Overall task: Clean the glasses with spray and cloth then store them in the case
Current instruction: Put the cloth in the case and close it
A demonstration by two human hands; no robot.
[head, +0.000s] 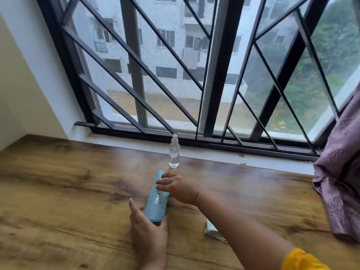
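Nearest the counter's (pixel 58 191) front edge, the left hand (pixel 150 236) cups the near end of the closed pale-blue case (pixel 155 203), while the right hand (pixel 181 190) lays straight fingers across its far half. No glasses show, so they are either still inside or already stored; I can't tell which. The spray bottle (pixel 174 152) stands at the back edge, and the cloth (pixel 211 229) is half-hidden under the right forearm.

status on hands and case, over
Left hand grips blue case at near end; right hand rests flat on far end. Case closed, glasses unseen. Spray bottle upright beyond it.
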